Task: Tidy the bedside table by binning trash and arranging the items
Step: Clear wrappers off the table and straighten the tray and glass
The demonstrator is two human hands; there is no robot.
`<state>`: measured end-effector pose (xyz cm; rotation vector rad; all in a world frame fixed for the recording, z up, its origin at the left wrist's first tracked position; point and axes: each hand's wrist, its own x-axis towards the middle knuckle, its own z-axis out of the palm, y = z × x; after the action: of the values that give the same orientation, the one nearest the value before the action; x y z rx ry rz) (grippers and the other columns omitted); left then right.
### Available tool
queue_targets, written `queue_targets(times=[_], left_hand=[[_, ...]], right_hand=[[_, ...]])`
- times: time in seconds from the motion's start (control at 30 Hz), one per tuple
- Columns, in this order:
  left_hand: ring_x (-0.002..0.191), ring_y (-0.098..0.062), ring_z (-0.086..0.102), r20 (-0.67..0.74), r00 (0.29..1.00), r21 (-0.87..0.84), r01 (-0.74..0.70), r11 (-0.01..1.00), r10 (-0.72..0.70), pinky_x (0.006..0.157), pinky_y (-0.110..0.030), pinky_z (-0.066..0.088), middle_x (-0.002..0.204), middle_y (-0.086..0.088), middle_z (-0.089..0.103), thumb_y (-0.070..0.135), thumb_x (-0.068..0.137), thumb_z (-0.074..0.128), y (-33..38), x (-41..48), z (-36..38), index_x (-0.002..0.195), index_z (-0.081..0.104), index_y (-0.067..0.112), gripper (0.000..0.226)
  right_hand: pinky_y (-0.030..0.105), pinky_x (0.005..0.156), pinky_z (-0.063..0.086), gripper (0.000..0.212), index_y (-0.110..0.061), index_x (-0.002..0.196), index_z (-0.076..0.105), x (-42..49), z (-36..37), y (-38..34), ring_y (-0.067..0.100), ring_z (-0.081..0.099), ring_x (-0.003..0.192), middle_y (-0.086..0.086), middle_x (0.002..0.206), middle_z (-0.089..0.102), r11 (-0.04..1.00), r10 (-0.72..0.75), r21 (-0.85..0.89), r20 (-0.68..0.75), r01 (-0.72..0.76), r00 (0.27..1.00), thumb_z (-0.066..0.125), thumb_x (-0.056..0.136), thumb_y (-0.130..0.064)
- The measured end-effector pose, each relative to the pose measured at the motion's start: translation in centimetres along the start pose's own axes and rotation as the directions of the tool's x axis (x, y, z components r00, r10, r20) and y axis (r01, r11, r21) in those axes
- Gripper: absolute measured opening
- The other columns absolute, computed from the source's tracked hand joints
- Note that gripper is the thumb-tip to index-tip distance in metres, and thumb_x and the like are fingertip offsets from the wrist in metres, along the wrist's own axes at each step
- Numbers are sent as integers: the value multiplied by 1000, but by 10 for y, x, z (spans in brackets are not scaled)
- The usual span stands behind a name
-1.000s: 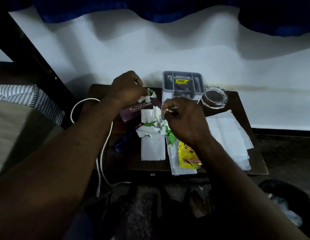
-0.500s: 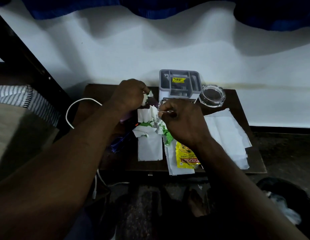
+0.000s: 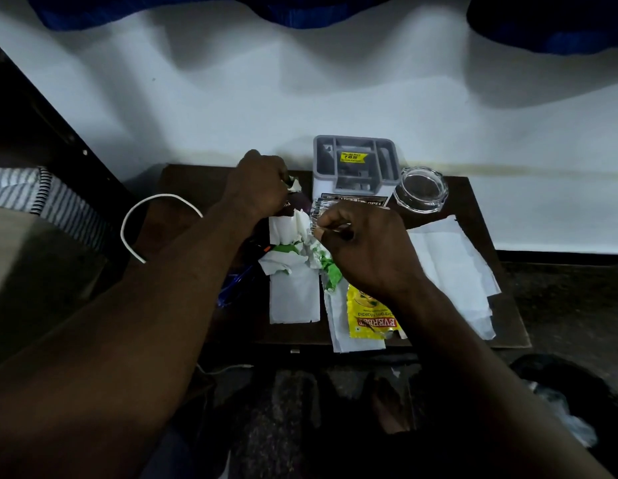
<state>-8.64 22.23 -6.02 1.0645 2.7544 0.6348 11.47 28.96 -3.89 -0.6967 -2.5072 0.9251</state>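
On the dark wooden bedside table (image 3: 490,202) my left hand (image 3: 259,188) grips a small crumpled white and green scrap (image 3: 293,184) above a maroon case (image 3: 295,205). My right hand (image 3: 362,250) pinches a clear crinkly wrapper (image 3: 317,216) at its upper left. Beneath the hands lie torn white and green paper pieces (image 3: 293,257), a white paper strip (image 3: 293,299) and a yellow spice sachet (image 3: 369,316). Blue pens (image 3: 235,285) lie left of the papers.
A grey organiser (image 3: 355,160) stands at the table's back, a glass ashtray (image 3: 421,190) to its right. White sheets (image 3: 452,271) cover the table's right side. A white cable (image 3: 155,216) loops at the left. A dark bin (image 3: 570,420) with a liner sits on the floor, lower right.
My left hand has moved toward the back of the table with the scrap. My right hand has stayed over the torn papers, holding the clear wrapper.
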Motion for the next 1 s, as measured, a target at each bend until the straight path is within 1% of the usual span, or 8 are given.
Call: queue_targets(times=[0.17, 0.3, 0.47, 0.57, 0.77, 0.87, 0.93, 1.0], left_hand=[[127, -31, 56, 160, 981, 82, -122, 989, 108, 105, -36, 45, 140, -9, 63, 17, 91, 71, -5, 1, 1, 132, 69, 22, 41], [124, -33, 59, 207, 973, 171, -135, 976, 98, 104, -38, 46, 138, -13, 63, 20, 94, 66, -6, 0, 2, 130, 70, 18, 36], [112, -35, 64, 175, 982, 299, -125, 946, 75, 91, -39, 51, 122, -14, 69, 24, 94, 63, -6, -1, -3, 118, 74, 14, 28], [113, -36, 64, 128, 991, 330, -75, 941, 34, 94, -41, 54, 124, -13, 68, 18, 95, 57, -9, -1, -4, 117, 74, 12, 28], [109, -36, 66, 132, 991, 308, -50, 950, 9, 93, -45, 55, 117, -12, 71, 15, 92, 56, -13, 0, -3, 107, 76, 12, 24], [107, -37, 67, 126, 992, 308, -38, 951, -1, 89, -42, 55, 113, -15, 71, 15, 91, 56, -14, 0, -1, 104, 73, 7, 23], [108, -37, 66, 90, 996, 275, -16, 961, -9, 88, -40, 52, 113, -17, 71, 15, 92, 54, -14, -1, 0, 104, 71, 5, 23], [110, -39, 64, 9, 999, 172, 30, 985, -32, 89, -40, 50, 114, -19, 70, 17, 90, 53, -11, -1, -2, 106, 69, 6, 25]], right_hand=[[27, 84, 54, 5, -24, 86, 77, 0, 1, -2, 2, 69, 83, -14, 87, 76, 1000, -2, -20, 17, 3, 1000, 76, 88, -29], [26, 83, 53, 6, -24, 84, 77, 0, 0, -3, 2, 69, 83, -13, 86, 76, 1000, -9, -16, 23, 9, 1000, 77, 88, -27], [33, 85, 55, 6, -22, 86, 78, -1, 0, -3, 5, 70, 83, -11, 87, 77, 1000, -6, -4, 27, 6, 1000, 77, 89, -27], [34, 86, 56, 5, -22, 85, 78, -1, 0, -3, 4, 71, 83, -11, 86, 77, 1000, -3, 11, 25, 2, 1000, 77, 88, -26], [32, 86, 55, 5, -23, 86, 78, 0, 0, -5, 3, 70, 84, -12, 87, 76, 1000, -11, -5, 43, 12, 999, 77, 90, -26], [27, 86, 54, 6, -24, 86, 78, 0, 0, -6, 1, 68, 84, -14, 87, 75, 999, -14, -30, 52, 16, 999, 76, 90, -28], [25, 84, 53, 7, -24, 86, 78, 0, 0, -6, 1, 68, 82, -16, 85, 74, 999, -21, -40, 56, 23, 998, 76, 90, -29], [25, 84, 53, 6, -25, 86, 78, 0, 0, -6, 1, 68, 82, -16, 85, 74, 999, -14, -35, 56, 16, 998, 76, 90, -29]])
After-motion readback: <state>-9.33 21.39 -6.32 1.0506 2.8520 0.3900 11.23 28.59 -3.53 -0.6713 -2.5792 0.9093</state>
